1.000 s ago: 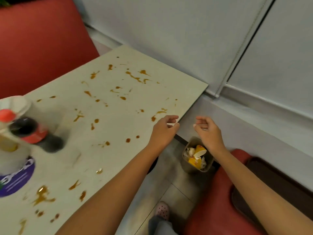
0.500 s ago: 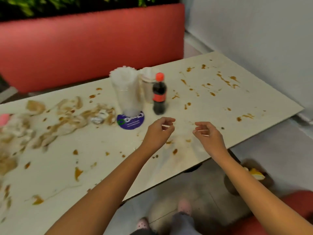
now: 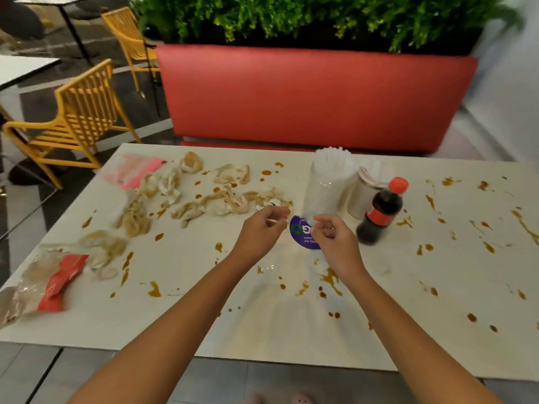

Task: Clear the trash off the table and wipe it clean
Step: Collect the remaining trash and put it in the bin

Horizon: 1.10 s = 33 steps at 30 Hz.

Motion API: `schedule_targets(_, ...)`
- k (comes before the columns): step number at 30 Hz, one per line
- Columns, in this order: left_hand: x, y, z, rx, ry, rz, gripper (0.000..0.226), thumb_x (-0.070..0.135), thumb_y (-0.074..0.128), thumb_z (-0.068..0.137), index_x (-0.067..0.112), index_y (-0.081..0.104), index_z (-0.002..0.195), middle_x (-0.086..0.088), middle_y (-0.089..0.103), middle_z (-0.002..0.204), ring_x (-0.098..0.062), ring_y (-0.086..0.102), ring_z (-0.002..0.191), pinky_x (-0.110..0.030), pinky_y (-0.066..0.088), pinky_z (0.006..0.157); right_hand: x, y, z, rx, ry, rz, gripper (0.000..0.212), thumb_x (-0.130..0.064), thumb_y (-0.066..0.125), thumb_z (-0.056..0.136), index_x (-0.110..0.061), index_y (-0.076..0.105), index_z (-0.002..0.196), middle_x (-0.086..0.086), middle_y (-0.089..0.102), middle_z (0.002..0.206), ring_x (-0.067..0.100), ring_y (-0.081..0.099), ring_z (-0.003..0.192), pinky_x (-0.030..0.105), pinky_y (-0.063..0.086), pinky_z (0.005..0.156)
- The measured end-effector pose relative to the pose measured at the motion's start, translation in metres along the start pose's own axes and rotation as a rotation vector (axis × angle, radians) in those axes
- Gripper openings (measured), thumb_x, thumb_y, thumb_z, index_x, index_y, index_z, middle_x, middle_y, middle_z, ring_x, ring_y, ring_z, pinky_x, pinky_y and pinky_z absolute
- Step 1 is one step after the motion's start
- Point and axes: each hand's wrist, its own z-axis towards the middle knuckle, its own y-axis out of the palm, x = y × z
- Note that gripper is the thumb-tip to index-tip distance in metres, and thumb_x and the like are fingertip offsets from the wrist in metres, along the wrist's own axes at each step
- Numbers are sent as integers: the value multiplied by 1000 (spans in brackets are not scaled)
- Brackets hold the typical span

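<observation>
Left hand (image 3: 258, 233) and right hand (image 3: 337, 244) hovered above the table (image 3: 204, 304).
Fingers (image 3: 323, 220) curled loosely, empty; tissues (image 3: 221, 205) lay left of them, bottle (image 3: 379, 212) right.

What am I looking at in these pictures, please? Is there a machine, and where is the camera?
There is no machine: these are a person's two bare arms. The camera sits on the person's head and looks forward and down. The left hand and right hand hover over the table, fingers loosely curled, and seem to hold nothing. On it are crumpled stained napkins, a red wrapper, a pink packet, a cola bottle, a clear holder of white straws and many brown sauce spots.
</observation>
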Motion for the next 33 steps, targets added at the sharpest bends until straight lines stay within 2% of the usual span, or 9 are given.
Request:
schedule_targets(3, 2, -11, 8, 89, -35, -10, 17, 18, 53, 92, 25, 63, 104, 5, 64, 107, -6, 56, 83, -5, 41, 63, -7, 4, 17, -86, -37, -30, 19, -12, 58, 90, -23, 54, 104, -3, 57, 99, 5, 53, 82, 21, 46, 72)
schedule_targets(6, 3, -20, 14, 166, -63, -10, 21, 18, 52, 93, 22, 63, 109, 4, 63, 107, -8, 57, 88, -9, 41, 68, -11, 8, 35, -154, -73, -83, 19, -13, 57, 90, -18, 57, 108, -5, 56, 97, 0, 52, 78, 23, 45, 76)
schedule_targets(11, -7, -31, 20, 276, -116, -31, 20, 17, 51, 93, 25, 64, 106, 4, 64, 109, -13, 58, 95, -13, 42, 70, -16, 18, 58, -239, -139, -162, 20, -12, 55, 91, -15, 58, 111, -2, 57, 100, 3, 50, 77, 0, 40, 57)
schedule_targets(15, -22, -42, 25, 312, -149, -21, 20, 16, 51, 93, 26, 63, 105, 2, 64, 108, -16, 58, 96, -16, 42, 72, -16, 30, 67, -284, -141, -151, 20, -11, 56, 91, -13, 58, 111, 0, 57, 99, 8, 51, 82, -2, 38, 56)
schedule_targets(18, -33, -56, 37, 317, -152, 1, 19, 16, 51, 92, 26, 63, 104, 1, 63, 108, -17, 58, 95, -16, 42, 72, -15, 41, 74, -288, -132, -143, 18, -13, 56, 91, -15, 58, 109, -1, 57, 99, 1, 51, 77, -1, 39, 56)
schedule_targets(21, -44, -72, 54, 268, -140, 75, 20, 15, 50, 93, 23, 61, 108, 3, 61, 106, -6, 55, 82, -10, 40, 66, -17, 53, 85, -246, -102, -119, 18, -13, 56, 90, -16, 58, 108, -1, 58, 100, 0, 51, 78, 0, 40, 56)
schedule_targets(23, -53, -81, 68, 223, -133, 134, 23, 15, 51, 93, 19, 60, 113, 2, 58, 111, -4, 53, 82, -9, 39, 63, -18, 62, 90, -209, -80, -114, 19, -12, 56, 90, -16, 58, 109, -1, 59, 101, 0, 51, 79, -1, 39, 56)
schedule_targets(28, -85, -99, 106, 79, -58, 455, 43, 24, 60, 88, 16, 50, 129, -9, 45, 134, -22, 44, 122, -27, 33, 97, -16, 84, 99, -117, -19, -124, 20, -9, 57, 90, -13, 59, 110, 1, 59, 100, 4, 52, 78, 0, 40, 57)
schedule_targets(33, -114, -98, 134, -91, 2, 665, 66, 38, 62, 85, 23, 34, 142, -8, 25, 150, -30, 30, 133, -38, 31, 105, -4, 98, 96, -23, 59, -134, 19, -9, 57, 90, -14, 60, 108, 3, 59, 101, 4, 52, 78, 4, 42, 60)
